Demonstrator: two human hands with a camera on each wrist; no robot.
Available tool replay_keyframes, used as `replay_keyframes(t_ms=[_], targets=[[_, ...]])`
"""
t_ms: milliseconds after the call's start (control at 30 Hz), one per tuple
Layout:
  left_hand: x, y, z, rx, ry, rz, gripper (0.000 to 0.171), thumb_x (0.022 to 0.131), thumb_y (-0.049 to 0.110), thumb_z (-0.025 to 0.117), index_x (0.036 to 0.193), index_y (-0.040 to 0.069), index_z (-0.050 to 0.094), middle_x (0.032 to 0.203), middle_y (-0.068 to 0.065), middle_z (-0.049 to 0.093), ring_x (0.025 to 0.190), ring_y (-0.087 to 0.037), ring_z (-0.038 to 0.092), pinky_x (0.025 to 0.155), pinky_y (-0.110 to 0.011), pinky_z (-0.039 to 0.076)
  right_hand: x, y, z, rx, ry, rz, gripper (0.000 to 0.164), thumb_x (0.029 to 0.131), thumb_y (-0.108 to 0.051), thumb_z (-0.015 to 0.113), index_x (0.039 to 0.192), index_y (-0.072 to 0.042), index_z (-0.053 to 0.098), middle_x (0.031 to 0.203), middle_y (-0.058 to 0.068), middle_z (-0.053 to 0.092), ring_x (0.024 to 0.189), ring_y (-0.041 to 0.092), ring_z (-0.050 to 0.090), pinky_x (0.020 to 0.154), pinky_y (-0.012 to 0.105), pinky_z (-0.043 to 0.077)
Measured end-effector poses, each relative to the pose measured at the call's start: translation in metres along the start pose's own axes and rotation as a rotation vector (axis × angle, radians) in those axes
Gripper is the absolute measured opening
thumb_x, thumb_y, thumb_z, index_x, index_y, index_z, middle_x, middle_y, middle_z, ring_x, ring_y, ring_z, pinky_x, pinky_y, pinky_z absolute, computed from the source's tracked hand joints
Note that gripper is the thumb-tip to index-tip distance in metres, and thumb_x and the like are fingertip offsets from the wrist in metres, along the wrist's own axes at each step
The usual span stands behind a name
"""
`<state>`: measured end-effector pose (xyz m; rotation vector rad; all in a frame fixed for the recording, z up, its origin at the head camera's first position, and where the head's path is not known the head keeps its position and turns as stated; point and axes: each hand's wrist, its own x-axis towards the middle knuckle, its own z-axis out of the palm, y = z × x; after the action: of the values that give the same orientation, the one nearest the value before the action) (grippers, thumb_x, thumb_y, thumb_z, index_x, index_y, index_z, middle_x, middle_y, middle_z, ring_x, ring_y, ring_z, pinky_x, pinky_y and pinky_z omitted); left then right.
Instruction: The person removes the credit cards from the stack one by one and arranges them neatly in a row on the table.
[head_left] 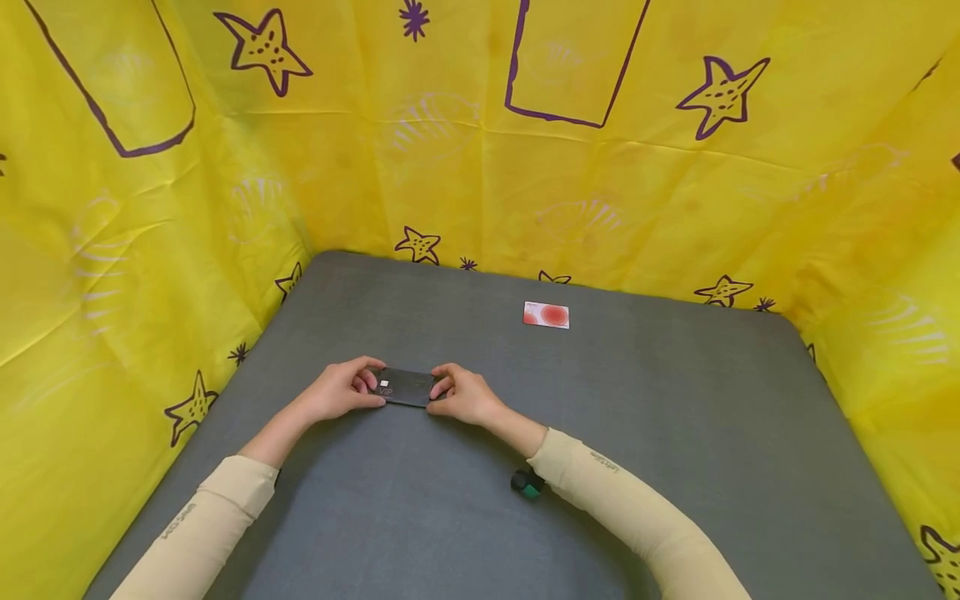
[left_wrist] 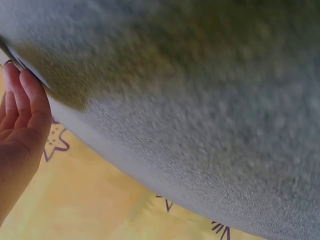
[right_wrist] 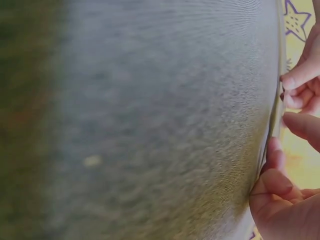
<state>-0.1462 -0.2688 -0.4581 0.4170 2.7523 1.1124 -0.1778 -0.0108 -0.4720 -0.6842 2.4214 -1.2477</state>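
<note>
A black card (head_left: 407,388) printed "VIP", with a small pale chip mark, lies level between my two hands in the head view. My left hand (head_left: 343,389) pinches its left end, thumb at the near edge and fingers at the far edge. At the opposite end my right hand (head_left: 466,395) pinches it the same way. From the left wrist view, the left hand (left_wrist: 22,115) shows at the image's left edge, fingertips at the thin card. In the right wrist view the right hand (right_wrist: 285,200) appears low at the right edge, with the card seen almost edge-on.
A white card with red circles (head_left: 546,315) lies farther back on the grey table (head_left: 675,433). Yellow cloth (head_left: 450,167) with purple starfish drawings hangs around the back and sides. A dark and green wrist device (head_left: 528,483) sits by the right cuff.
</note>
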Motion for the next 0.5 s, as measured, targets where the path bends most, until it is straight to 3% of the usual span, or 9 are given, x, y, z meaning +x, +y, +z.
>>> replay_keyframes(t_ms=[333, 500], targets=[[0.008, -0.010, -0.009, 0.021, -0.008, 0.005, 0.054, 0.079, 0.015, 0.082, 0.124, -0.003, 0.058, 0.085, -0.004, 0.063, 0.073, -0.014, 0.056, 0.068, -0.025, 0.045, 0.014, -0.005, 0.001, 0.015, -0.019, 0.050, 0.057, 0.078, -0.015, 0.080, 0.129, -0.005, 0.058, 0.092, -0.004, 0.071, 0.072, 0.005, 0.059, 0.072, 0.022, 0.045], [0.013, -0.016, -0.010, 0.016, -0.018, -0.010, 0.055, 0.078, 0.015, 0.083, 0.124, -0.003, 0.058, 0.086, -0.004, 0.062, 0.074, -0.015, 0.057, 0.069, -0.025, 0.046, 0.019, -0.007, 0.000, -0.014, -0.017, 0.054, 0.057, 0.078, -0.016, 0.080, 0.129, -0.005, 0.057, 0.093, -0.003, 0.071, 0.085, 0.010, 0.061, 0.083, 0.027, 0.045]])
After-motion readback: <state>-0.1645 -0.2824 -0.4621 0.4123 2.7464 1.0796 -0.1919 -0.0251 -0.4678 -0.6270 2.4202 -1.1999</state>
